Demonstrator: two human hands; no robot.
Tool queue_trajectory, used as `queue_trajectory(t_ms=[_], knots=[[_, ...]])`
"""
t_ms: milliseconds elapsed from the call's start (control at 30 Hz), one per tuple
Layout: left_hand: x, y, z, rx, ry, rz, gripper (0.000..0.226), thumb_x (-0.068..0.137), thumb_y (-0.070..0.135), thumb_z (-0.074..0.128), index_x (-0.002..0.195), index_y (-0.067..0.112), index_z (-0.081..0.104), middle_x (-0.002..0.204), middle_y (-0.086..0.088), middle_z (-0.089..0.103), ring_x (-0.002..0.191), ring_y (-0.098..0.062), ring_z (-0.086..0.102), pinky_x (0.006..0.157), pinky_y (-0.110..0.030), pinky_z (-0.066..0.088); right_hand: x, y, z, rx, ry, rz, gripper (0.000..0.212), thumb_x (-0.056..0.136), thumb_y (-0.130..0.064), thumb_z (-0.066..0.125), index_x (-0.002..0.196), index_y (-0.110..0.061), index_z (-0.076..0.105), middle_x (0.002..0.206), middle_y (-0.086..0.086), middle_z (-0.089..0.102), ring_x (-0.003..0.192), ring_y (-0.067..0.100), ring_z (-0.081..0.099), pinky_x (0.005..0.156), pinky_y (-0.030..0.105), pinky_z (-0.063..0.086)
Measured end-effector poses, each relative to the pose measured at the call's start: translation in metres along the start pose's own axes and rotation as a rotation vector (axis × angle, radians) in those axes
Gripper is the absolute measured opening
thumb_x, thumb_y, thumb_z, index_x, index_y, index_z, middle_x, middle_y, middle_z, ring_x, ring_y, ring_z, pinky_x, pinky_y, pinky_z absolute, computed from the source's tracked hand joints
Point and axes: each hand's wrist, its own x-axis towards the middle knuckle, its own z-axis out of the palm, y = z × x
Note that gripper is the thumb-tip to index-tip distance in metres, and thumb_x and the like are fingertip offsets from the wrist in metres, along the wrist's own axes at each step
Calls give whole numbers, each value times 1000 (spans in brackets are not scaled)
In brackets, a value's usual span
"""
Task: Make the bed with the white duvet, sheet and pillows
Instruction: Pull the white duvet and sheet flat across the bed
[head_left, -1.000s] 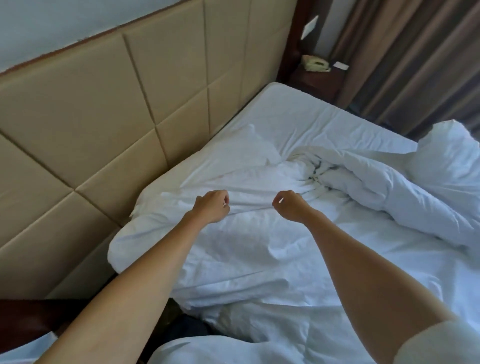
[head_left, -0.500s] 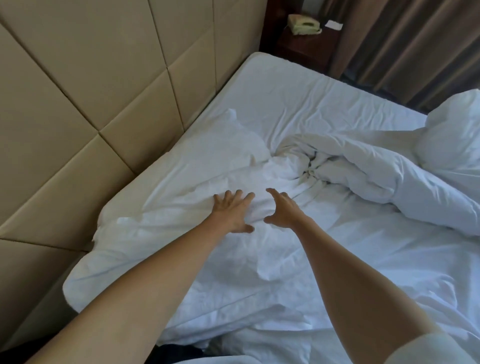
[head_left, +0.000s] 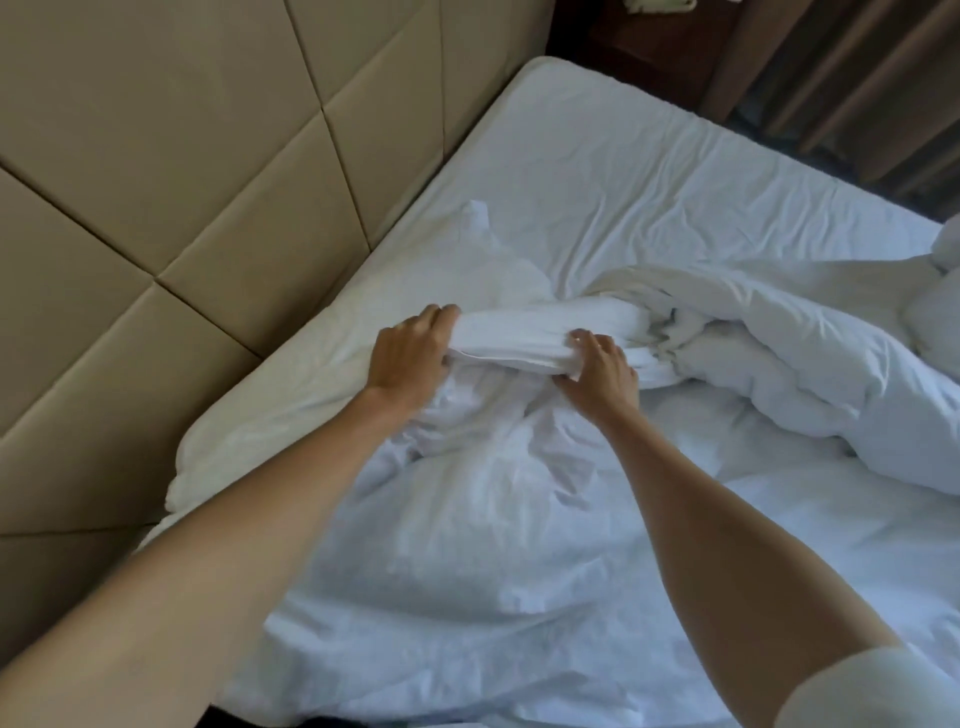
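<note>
I had my left hand (head_left: 410, 358) and right hand (head_left: 597, 371) each curled in a grip around the bunched duvet (head_left: 519, 338) edge, its bulk heaped beyond my right, ready to spread it over the sheet (head_left: 597, 171).

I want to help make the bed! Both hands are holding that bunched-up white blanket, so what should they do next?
Probably pull the duvet toward the headboard and spread it flat. The left hand and right hand both hold its bunched edge, and the rest lies heaped to the right.
</note>
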Motion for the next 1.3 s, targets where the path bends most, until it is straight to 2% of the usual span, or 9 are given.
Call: queue_trajectory(t_ms=[133, 333, 433, 500, 600, 700, 833, 1100, 1300], knots=[[20, -39, -21, -12, 66, -27, 53, 57, -4, 71, 109, 4, 64, 96, -17, 69, 65, -42, 65, 50, -42, 50, 31, -26, -13, -89, -41, -15, 41, 94, -22, 53, 135, -21, 50, 135, 10, 52, 123, 34, 48, 92, 44, 45], [58, -124, -70, -109, 251, -338, 35, 76, -2, 58, 111, 2, 59, 96, -26, 66, 84, -49, 61, 65, -46, 43, 100, -179, -81, 118, 382, -209, 47, 89, -4, 45, 136, -10, 52, 135, 16, 55, 126, 33, 49, 101, 37, 35], [70, -160, -90, -131, 320, -470, 24, 82, 4, 56, 106, 5, 56, 98, -22, 65, 89, -49, 60, 66, -45, 42, 145, -278, -111, 176, 466, -321, 32, 82, -11, 43, 108, -9, 61, 113, 12, 64, 108, 32, 57, 80, 37, 39], [72, -176, -89, -106, 247, -543, 20, 88, 3, 52, 108, 8, 54, 102, -20, 65, 94, -48, 60, 69, -46, 43, 160, -306, -99, 183, 388, -289, 25, 82, -11, 46, 103, -9, 60, 110, 11, 63, 104, 30, 57, 75, 34, 37], [68, -197, -73, -116, 88, -629, 20, 93, 1, 47, 112, 8, 52, 110, -19, 64, 102, -43, 59, 77, -45, 43, 162, -294, -55, 182, 228, -282, 27, 89, -15, 48, 113, -8, 57, 117, 15, 60, 114, 34, 53, 87, 35, 39], [59, -205, -54, -176, -3, -580, 30, 98, 19, 49, 126, 10, 46, 124, -16, 59, 112, -37, 56, 88, -46, 44, 154, -276, -29, 137, 68, -224, 34, 93, -16, 51, 126, -8, 49, 127, 17, 50, 119, 35, 50, 95, 37, 40], [47, -179, -35, -283, -224, -539, 41, 97, 23, 46, 138, 16, 41, 139, -12, 46, 127, -34, 44, 100, -47, 36, 132, -262, -22, 24, -80, -235, 46, 89, -9, 52, 134, -15, 48, 138, 10, 43, 126, 29, 47, 99, 37, 41], [20, -108, -52, -326, -369, -434, 17, 93, 13, 42, 96, 11, 59, 100, -5, 59, 91, -29, 57, 82, -38, 43, 60, -203, -42, -55, -306, -154, 24, 92, -20, 52, 112, -19, 66, 127, 6, 56, 118, 25, 55, 95, 36, 49], [-25, -62, -74, -317, -391, -379, 16, 96, 18, 43, 98, 11, 57, 97, -6, 56, 84, -26, 55, 70, -32, 40, -7, -178, -58, -72, -334, -163, 27, 96, -19, 48, 113, -14, 69, 125, 6, 58, 112, 25, 59, 92, 32, 50]])
